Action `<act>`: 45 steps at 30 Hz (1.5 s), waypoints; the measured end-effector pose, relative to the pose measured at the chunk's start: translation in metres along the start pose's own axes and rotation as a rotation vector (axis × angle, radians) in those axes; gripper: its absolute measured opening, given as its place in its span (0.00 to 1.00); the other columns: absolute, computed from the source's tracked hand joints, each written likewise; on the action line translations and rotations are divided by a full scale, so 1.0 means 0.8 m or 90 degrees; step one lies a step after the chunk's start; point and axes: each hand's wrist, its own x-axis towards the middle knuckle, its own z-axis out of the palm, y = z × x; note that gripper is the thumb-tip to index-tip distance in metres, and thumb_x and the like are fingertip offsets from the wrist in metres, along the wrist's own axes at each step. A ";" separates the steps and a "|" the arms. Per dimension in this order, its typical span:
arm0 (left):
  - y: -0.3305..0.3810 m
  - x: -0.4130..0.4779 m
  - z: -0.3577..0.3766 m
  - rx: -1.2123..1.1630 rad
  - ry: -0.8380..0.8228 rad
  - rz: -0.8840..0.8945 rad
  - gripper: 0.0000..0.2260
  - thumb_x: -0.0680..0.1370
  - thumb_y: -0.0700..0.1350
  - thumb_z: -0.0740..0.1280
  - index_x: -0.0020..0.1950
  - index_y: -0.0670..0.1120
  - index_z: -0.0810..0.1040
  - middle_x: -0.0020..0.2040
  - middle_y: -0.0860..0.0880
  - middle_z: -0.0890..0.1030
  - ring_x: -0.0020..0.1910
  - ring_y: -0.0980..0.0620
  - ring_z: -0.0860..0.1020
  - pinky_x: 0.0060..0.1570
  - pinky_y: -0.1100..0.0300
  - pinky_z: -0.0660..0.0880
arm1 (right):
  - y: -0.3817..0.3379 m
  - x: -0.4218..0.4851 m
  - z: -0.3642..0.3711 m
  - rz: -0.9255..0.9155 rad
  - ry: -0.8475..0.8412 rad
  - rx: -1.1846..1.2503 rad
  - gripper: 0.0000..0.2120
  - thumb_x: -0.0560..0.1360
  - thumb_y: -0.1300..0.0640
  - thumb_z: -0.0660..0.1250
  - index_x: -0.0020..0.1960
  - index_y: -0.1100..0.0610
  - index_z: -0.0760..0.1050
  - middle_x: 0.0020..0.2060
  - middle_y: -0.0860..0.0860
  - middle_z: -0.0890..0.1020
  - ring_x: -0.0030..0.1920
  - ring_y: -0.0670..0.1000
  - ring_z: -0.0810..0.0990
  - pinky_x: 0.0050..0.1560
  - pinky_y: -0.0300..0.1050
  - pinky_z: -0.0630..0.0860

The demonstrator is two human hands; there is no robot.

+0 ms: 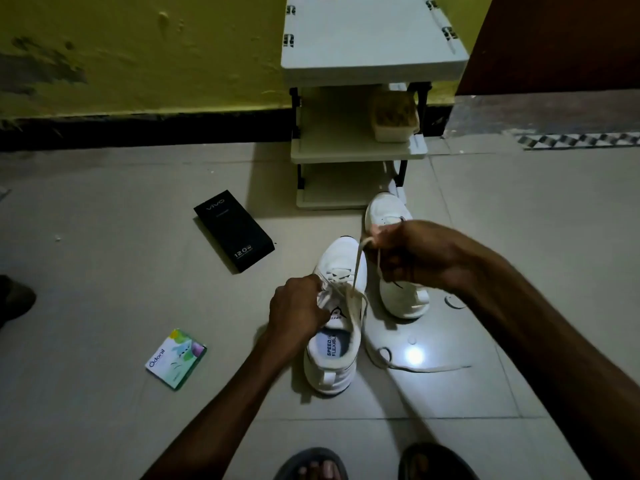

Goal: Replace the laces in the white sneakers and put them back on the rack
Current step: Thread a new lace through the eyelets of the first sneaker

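Note:
Two white sneakers stand on the tiled floor before a white shoe rack (360, 152). The nearer sneaker (337, 341) points away from me, its insole label showing. My left hand (298, 310) grips the tongue and eyelet area of that sneaker. My right hand (408, 254) is raised above and to the right, pinching a white lace (356, 265) that runs taut down to the eyelets. Another stretch of the lace (429, 368) trails loose on the floor to the right. The second sneaker (401, 296) sits behind, partly hidden by my right hand.
A black phone box (233, 230) lies on the floor to the left, a small green and white packet (176, 358) nearer me. The rack's middle shelf holds a tan container (394, 116). My sandalled feet (311, 465) show at the bottom edge. A yellow wall stands behind.

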 end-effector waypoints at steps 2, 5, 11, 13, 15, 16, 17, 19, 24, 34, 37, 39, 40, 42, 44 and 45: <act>0.001 0.002 0.002 0.003 0.000 -0.001 0.20 0.71 0.50 0.74 0.61 0.50 0.78 0.54 0.47 0.82 0.52 0.44 0.80 0.49 0.56 0.75 | -0.036 -0.029 -0.002 -0.088 -0.065 0.168 0.06 0.78 0.62 0.56 0.44 0.58 0.70 0.35 0.51 0.71 0.34 0.47 0.65 0.36 0.39 0.64; -0.001 0.003 0.004 -0.010 -0.001 0.003 0.20 0.70 0.50 0.75 0.60 0.49 0.77 0.53 0.46 0.83 0.51 0.43 0.80 0.47 0.56 0.75 | -0.070 -0.055 0.002 -0.197 -0.171 0.292 0.07 0.78 0.58 0.56 0.41 0.56 0.67 0.34 0.49 0.69 0.32 0.45 0.63 0.33 0.37 0.62; -0.006 -0.005 0.007 -0.064 0.042 0.014 0.18 0.73 0.55 0.72 0.60 0.51 0.75 0.53 0.46 0.82 0.51 0.43 0.80 0.41 0.60 0.67 | -0.069 -0.049 0.022 -0.228 -0.272 0.433 0.10 0.80 0.57 0.53 0.40 0.55 0.67 0.36 0.46 0.59 0.34 0.44 0.55 0.36 0.36 0.56; -0.006 -0.005 0.007 -0.077 0.030 -0.001 0.18 0.74 0.56 0.71 0.60 0.51 0.74 0.53 0.47 0.81 0.51 0.44 0.79 0.41 0.60 0.67 | -0.066 -0.044 0.022 -0.224 -0.275 0.443 0.10 0.80 0.58 0.52 0.41 0.54 0.66 0.37 0.46 0.55 0.35 0.44 0.52 0.36 0.37 0.54; -0.006 -0.002 0.007 -0.089 0.008 -0.016 0.19 0.73 0.57 0.71 0.61 0.53 0.74 0.54 0.49 0.82 0.51 0.46 0.80 0.41 0.60 0.68 | -0.062 -0.041 0.018 -0.205 -0.271 0.441 0.11 0.81 0.58 0.51 0.41 0.54 0.66 0.36 0.46 0.58 0.34 0.44 0.52 0.36 0.37 0.53; -0.005 -0.001 0.008 -0.092 -0.004 -0.021 0.20 0.73 0.57 0.72 0.61 0.53 0.74 0.54 0.49 0.81 0.52 0.46 0.79 0.42 0.60 0.69 | -0.058 -0.039 0.014 -0.188 -0.268 0.427 0.11 0.80 0.58 0.51 0.40 0.54 0.66 0.35 0.46 0.59 0.34 0.44 0.52 0.35 0.37 0.53; -0.004 -0.001 0.008 -0.093 -0.007 -0.022 0.20 0.72 0.57 0.72 0.61 0.53 0.73 0.55 0.50 0.80 0.53 0.47 0.79 0.43 0.59 0.70 | -0.054 -0.038 0.010 -0.169 -0.258 0.400 0.11 0.80 0.58 0.52 0.40 0.54 0.66 0.34 0.46 0.60 0.34 0.44 0.51 0.35 0.37 0.52; -0.002 -0.002 0.011 -0.106 0.003 -0.018 0.20 0.72 0.55 0.72 0.63 0.54 0.73 0.58 0.51 0.78 0.55 0.47 0.78 0.47 0.57 0.72 | -0.039 -0.034 0.003 -0.125 -0.206 0.297 0.10 0.79 0.56 0.55 0.38 0.54 0.66 0.33 0.47 0.60 0.33 0.44 0.52 0.33 0.38 0.52; 0.001 -0.009 0.018 -0.152 0.050 0.039 0.18 0.74 0.53 0.68 0.64 0.55 0.72 0.57 0.51 0.75 0.55 0.46 0.77 0.54 0.51 0.75 | 0.034 -0.001 -0.005 0.029 0.016 -0.283 0.14 0.79 0.52 0.65 0.36 0.56 0.74 0.28 0.50 0.71 0.25 0.44 0.66 0.27 0.36 0.61; 0.002 -0.008 0.017 -0.134 0.074 0.066 0.19 0.76 0.47 0.69 0.66 0.55 0.75 0.62 0.54 0.75 0.58 0.50 0.77 0.55 0.55 0.74 | 0.099 0.032 -0.008 0.066 -0.071 -0.892 0.10 0.78 0.58 0.64 0.54 0.59 0.82 0.47 0.55 0.83 0.48 0.55 0.82 0.50 0.47 0.77; 0.006 -0.008 0.019 -0.141 0.100 0.051 0.20 0.74 0.45 0.71 0.65 0.54 0.76 0.62 0.54 0.77 0.57 0.50 0.78 0.55 0.54 0.76 | 0.087 0.043 -0.006 -0.096 0.125 -0.837 0.10 0.75 0.62 0.64 0.53 0.60 0.81 0.47 0.58 0.84 0.48 0.57 0.82 0.50 0.52 0.79; 0.006 -0.008 0.019 -0.164 0.111 0.035 0.19 0.72 0.45 0.72 0.62 0.54 0.76 0.59 0.55 0.79 0.55 0.50 0.79 0.54 0.53 0.77 | 0.080 0.050 0.001 -0.146 0.189 -0.812 0.10 0.73 0.63 0.64 0.52 0.61 0.81 0.46 0.59 0.83 0.48 0.58 0.82 0.48 0.52 0.79; 0.005 -0.008 0.018 -0.173 0.113 0.031 0.19 0.71 0.44 0.73 0.61 0.54 0.77 0.57 0.56 0.80 0.52 0.51 0.79 0.53 0.54 0.77 | 0.079 0.054 0.005 -0.159 0.201 -0.803 0.10 0.73 0.63 0.64 0.51 0.61 0.81 0.46 0.59 0.83 0.47 0.59 0.81 0.47 0.53 0.79; 0.004 -0.008 0.017 -0.175 0.113 0.027 0.18 0.70 0.43 0.73 0.58 0.55 0.77 0.55 0.57 0.80 0.49 0.52 0.80 0.50 0.56 0.77 | 0.081 0.061 0.010 -0.166 0.200 -0.774 0.08 0.73 0.63 0.65 0.49 0.63 0.80 0.43 0.60 0.83 0.44 0.61 0.82 0.44 0.53 0.80; 0.004 -0.007 0.017 -0.171 0.116 0.032 0.17 0.70 0.42 0.73 0.58 0.55 0.78 0.55 0.56 0.80 0.49 0.52 0.80 0.49 0.58 0.76 | 0.087 0.067 0.014 -0.141 0.206 -0.753 0.07 0.72 0.63 0.65 0.46 0.63 0.80 0.38 0.60 0.83 0.39 0.61 0.83 0.40 0.51 0.81; 0.004 -0.007 0.018 -0.170 0.119 0.034 0.17 0.71 0.42 0.73 0.58 0.54 0.78 0.55 0.56 0.80 0.49 0.52 0.80 0.49 0.58 0.76 | 0.090 0.070 0.015 -0.129 0.222 -0.755 0.06 0.71 0.62 0.66 0.45 0.62 0.81 0.37 0.59 0.83 0.38 0.60 0.83 0.36 0.47 0.80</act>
